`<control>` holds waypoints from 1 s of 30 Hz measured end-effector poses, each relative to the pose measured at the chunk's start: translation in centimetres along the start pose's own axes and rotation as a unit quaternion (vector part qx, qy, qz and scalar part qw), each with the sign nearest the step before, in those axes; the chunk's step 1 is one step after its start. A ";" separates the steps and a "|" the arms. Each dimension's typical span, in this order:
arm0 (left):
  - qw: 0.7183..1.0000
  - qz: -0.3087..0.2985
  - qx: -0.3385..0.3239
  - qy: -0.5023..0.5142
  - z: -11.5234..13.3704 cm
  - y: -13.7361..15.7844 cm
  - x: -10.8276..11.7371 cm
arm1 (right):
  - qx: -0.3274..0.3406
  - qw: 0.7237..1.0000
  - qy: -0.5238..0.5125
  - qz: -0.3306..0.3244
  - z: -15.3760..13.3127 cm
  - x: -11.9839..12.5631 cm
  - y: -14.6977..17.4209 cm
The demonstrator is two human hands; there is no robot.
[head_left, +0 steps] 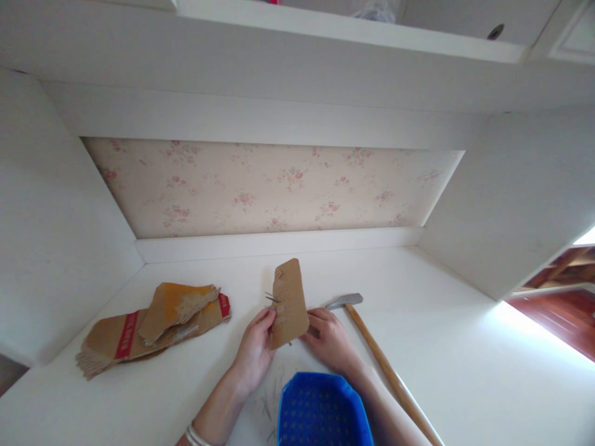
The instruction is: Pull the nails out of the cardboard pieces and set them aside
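Note:
A piece of brown cardboard (289, 303) with rounded corners is tilted up above the white surface. My left hand (255, 347) pinches its lower left edge, thumb in front. Thin metal nails (272, 298) stick out by the card's left side, above that thumb. My right hand (332, 341) is closed at the card's lower right edge; its fingertips are partly hidden behind the card. A hammer (372, 347) with a wooden handle lies just right of my right hand. Between my forearms sits a blue plastic basket (320, 406) with a dimpled or perforated bottom.
Torn cardboard pieces (158, 328) with red and orange print lie at the left. Small dark slivers or marks (267, 406) show left of the basket. White panels (488, 198) rise on both sides, and a shelf (279, 68) overhangs. Floral wallpaper (288, 186) covers the back.

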State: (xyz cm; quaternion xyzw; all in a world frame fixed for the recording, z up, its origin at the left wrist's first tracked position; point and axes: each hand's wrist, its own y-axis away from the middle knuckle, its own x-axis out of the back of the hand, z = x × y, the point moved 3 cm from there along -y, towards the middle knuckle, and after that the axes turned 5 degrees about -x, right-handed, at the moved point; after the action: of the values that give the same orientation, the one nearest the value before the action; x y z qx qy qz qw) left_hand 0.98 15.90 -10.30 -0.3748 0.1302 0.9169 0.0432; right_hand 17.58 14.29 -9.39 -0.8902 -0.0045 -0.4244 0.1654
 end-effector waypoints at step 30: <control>0.997 0.035 -0.048 0.044 0.7 -0.1 0.6 | 0.060 0.998 0.029 0.006 -1.0 -0.1 0.7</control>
State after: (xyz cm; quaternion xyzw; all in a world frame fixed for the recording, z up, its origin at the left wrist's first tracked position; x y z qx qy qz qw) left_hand 0.06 16.20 -10.26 -0.4118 0.1010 0.9055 -0.0131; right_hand 16.85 13.40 -9.10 -0.8659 -0.0193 -0.4484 0.2209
